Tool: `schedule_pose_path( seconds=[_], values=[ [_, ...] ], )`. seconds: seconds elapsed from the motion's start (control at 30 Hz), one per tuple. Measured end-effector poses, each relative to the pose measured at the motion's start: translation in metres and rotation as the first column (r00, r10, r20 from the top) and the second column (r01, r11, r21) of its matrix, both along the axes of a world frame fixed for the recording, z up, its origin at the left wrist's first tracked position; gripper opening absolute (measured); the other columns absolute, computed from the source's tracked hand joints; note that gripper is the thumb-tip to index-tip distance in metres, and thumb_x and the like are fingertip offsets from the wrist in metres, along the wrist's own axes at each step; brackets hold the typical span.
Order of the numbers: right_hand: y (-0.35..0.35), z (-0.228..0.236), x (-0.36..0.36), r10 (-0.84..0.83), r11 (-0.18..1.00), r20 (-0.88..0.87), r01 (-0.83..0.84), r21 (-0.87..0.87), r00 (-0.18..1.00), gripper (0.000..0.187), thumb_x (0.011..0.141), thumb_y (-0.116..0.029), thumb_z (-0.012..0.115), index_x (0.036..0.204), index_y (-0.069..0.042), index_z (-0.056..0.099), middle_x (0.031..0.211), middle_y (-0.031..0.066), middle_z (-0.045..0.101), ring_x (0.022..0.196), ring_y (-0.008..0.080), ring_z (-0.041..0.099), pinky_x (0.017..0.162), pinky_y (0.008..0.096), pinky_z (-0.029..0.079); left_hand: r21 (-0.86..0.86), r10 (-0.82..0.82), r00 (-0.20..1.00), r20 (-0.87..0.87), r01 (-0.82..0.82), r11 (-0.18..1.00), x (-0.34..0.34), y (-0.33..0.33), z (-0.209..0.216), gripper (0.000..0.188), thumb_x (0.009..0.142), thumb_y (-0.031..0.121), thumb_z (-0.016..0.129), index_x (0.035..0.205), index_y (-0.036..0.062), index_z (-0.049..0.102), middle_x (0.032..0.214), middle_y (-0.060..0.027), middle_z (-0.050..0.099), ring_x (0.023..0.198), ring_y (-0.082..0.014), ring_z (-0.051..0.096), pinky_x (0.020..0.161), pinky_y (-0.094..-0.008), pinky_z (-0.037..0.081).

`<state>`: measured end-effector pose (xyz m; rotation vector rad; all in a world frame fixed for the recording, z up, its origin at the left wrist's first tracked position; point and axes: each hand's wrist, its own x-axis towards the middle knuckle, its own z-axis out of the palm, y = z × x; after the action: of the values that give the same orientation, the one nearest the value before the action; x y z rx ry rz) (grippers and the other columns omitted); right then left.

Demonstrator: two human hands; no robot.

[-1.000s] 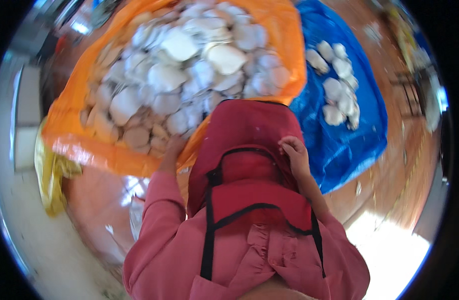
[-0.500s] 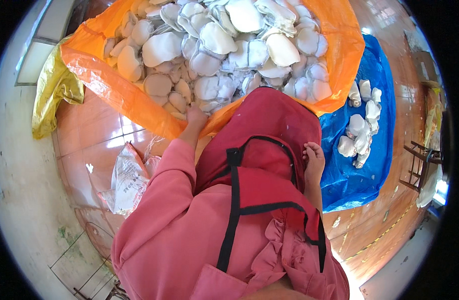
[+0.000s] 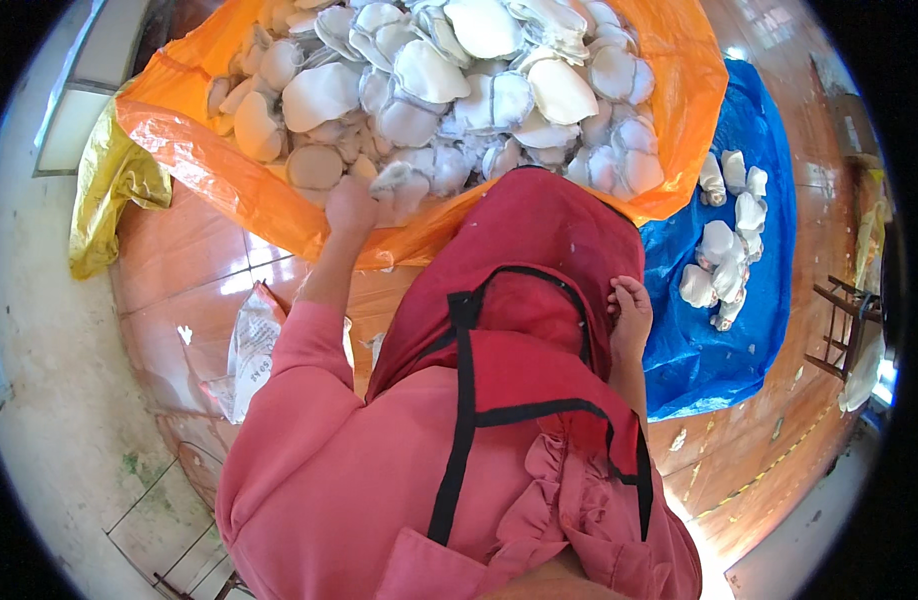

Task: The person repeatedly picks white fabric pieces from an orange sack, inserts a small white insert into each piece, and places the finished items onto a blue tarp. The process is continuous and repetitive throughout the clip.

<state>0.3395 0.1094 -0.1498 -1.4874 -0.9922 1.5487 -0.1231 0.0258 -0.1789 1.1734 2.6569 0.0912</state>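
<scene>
My left hand (image 3: pixel 351 207) reaches into the large orange sack (image 3: pixel 229 215), just inside its near rim. It looks closed, with the fingertips hidden among the white, rounded fabric pieces (image 3: pixel 426 72) with fuzzy grey edges. Whatever it grips I cannot make out; one white piece (image 3: pixel 399 187) lies right beside it. My right hand (image 3: pixel 631 308) rests against the side of the dark red apron (image 3: pixel 544 225) over my lap. Its fingers are loosely bent and a little apart, and nothing shows in them.
To the right, a blue plastic sheet or sack (image 3: pixel 714 370) bears several rolled white bundles (image 3: pixel 724 265). A yellow sack (image 3: pixel 109 205) lies by the left wall. A white printed sack (image 3: pixel 251 350) is on the tiled floor beside my left arm. A dark wooden stool (image 3: pixel 844 325) stands far right.
My left hand has moved left and slightly forward, from the sack's near rim onto the white pieces. The right hand has stayed almost still beside the apron.
</scene>
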Motion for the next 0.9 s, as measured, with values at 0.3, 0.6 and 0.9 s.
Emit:
schedule_pose_path(
  seconds=[0.3,0.6,0.9],
  values=[
    [0.016,0.007,-0.021,0.175,0.983,0.023,-0.174,-0.058,0.984,0.018,0.092,-0.006,0.057,0.108,-0.004,0.062,0.099,0.0049,0.067,0.08,0.0095,0.06,0.068,0.0213,0.048,0.206,0.09,0.296,0.951,-0.822,0.531,-0.017,0.009,0.044,0.029,0.086,0.007,0.068,0.114,0.0002,0.063,0.101,-0.0116,0.066,0.09,-0.0259,0.065,0.076,-0.0401,0.055],
    [0.001,0.006,-0.068,0.37,0.919,-0.177,-0.387,-0.074,0.912,0.019,0.093,-0.008,0.057,0.11,-0.004,0.061,0.099,0.0049,0.067,0.084,0.0106,0.061,0.074,0.0228,0.05,-0.238,-0.208,-0.29,0.934,-0.941,0.242,-0.005,0.036,0.009,0.047,0.092,0.019,0.066,0.131,0.0029,0.048,0.123,-0.0135,0.058,0.112,-0.0296,0.058,0.089,-0.047,0.051],
    [0.013,0.045,-0.122,0.671,0.73,-0.242,-0.682,0.051,0.7,0.043,0.096,-0.026,0.058,0.133,-0.005,0.047,0.124,0.0081,0.058,0.107,0.0141,0.057,0.088,0.0271,0.048,-0.184,-0.458,-0.35,0.817,-0.911,0.368,0.049,0.038,0.035,0.042,0.093,0.017,0.063,0.131,0.0062,0.05,0.128,-0.0109,0.057,0.116,-0.0299,0.057,0.096,-0.0496,0.05]
  ],
)
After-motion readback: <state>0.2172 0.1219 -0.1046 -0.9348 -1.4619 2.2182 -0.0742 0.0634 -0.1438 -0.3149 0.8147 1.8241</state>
